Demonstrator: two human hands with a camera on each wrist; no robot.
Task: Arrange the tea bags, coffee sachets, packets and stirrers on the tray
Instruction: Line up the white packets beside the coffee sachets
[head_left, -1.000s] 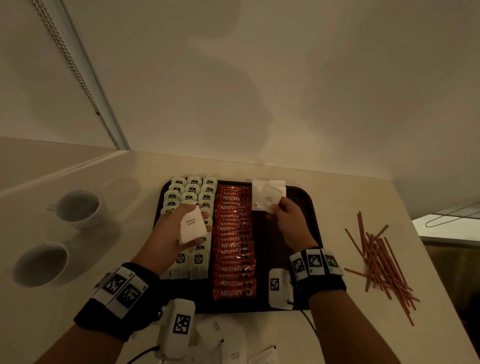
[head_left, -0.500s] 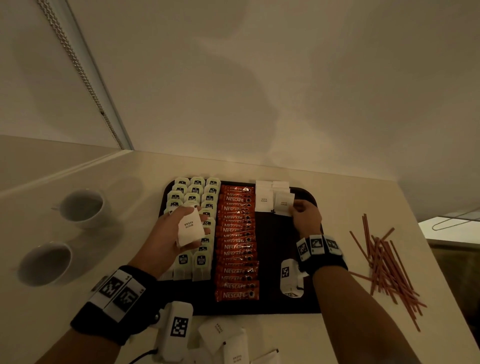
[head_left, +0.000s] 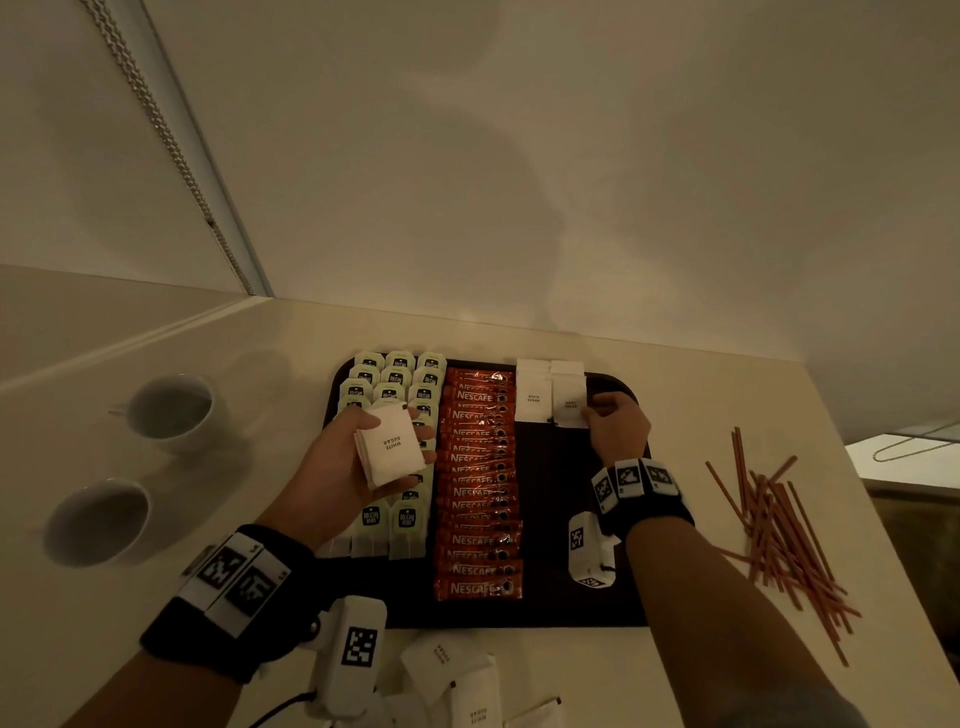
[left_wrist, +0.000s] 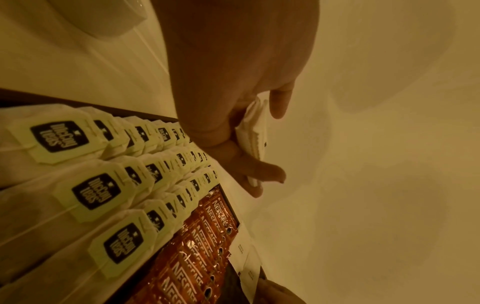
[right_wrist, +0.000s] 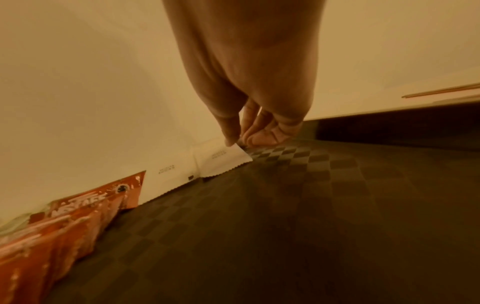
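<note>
Fingers of the right hand (head_left: 618, 423) pinch a white sugar packet (head_left: 570, 402) at the tray's (head_left: 550, 608) far end; left hand (head_left: 358, 457) grips the spare stack (head_left: 390, 447). Recommend squaring it against its neighbour before release.

My left grip (head_left: 358, 457) holds a small stack of white sugar packets (head_left: 390, 446), label up, above the tea bags (head_left: 395, 376), which lie in three overlapped columns at the tray's (head_left: 550, 608) left. Just right of that grip, orange coffee sachets (head_left: 480, 488) run in one overlapped column. My right grip (head_left: 615, 426) pinches the near right corner of a placed packet (head_left: 570, 397), flat at the tray's far edge beside another. Red stirrers (head_left: 779, 530) lie scattered on the bench right of that grip; loose packets (head_left: 457, 675) lie nearer me.
</note>
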